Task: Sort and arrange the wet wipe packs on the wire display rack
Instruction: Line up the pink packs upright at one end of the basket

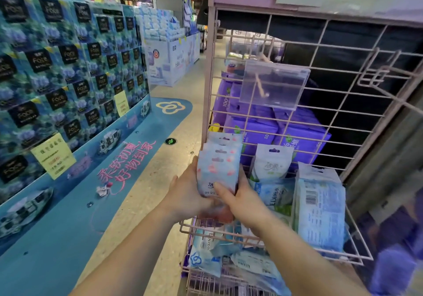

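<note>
Just below the centre of the frame, both hands close around a small stack of pale blue wet wipe packs with pink blotches (pixel 217 170), held upright at the left end of the pink wire display rack (pixel 320 51). The left hand (pixel 190 195) cups the stack from its left side and bottom, fingers wrapped underneath. The right hand (pixel 242 202) presses against the stack's lower right, with its thumb lying across the front face of the nearest pack. Two more packs of the same print show behind the front one, their hang-hole tabs stepping upward.

To the right of the hands, inside the rack's wire basket shelf (pixel 357 259), a white pack with a green leaf print and a hang tab (pixel 270 165) stands upright, and a pale blue pack (pixel 272 192) sits just below and in front of it. Farther right, a large light blue pack with a barcode on its back (pixel 320 213) stands on edge against the basket's right side. Beneath the basket, at the bottom centre of the frame, more blue and white packs (pixel 229 257) lie jumbled in a lower tier.

Behind the wire grid, purple tissue packages (pixel 297 133) are stacked, and a clear plastic price-tag holder (pixel 273 84) hangs on the grid above them. The left of the frame holds a wall of blue boxed tissue (pixel 68 71).
</note>
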The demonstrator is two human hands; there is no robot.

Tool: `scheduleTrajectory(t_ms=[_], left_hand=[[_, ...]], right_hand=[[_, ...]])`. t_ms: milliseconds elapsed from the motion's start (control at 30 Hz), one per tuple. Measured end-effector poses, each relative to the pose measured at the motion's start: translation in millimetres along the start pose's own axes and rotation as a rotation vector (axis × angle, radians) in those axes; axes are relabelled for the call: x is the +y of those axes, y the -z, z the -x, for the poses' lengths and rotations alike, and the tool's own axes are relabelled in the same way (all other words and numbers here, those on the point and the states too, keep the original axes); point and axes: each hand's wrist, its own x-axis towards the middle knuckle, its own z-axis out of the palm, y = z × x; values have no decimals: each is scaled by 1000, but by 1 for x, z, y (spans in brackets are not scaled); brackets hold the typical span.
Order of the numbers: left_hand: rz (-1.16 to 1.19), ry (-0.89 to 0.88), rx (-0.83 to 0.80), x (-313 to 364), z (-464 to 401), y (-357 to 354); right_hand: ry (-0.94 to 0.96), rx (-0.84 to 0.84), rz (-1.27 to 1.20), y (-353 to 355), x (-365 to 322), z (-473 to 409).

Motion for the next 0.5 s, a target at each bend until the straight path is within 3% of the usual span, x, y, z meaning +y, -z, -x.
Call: scheduleTrajectory(t_ms=[100, 300, 500], left_hand=[[-24, -18, -90, -4, -3, 1], [133, -130, -69, -8, -2, -5], [129, 31, -43, -18, -1, -1]], right_hand=[[17, -3, 3, -1, -3, 1], [8, 9, 113, -1, -7, 3], [-40, -76, 205, 12, -24, 26]])
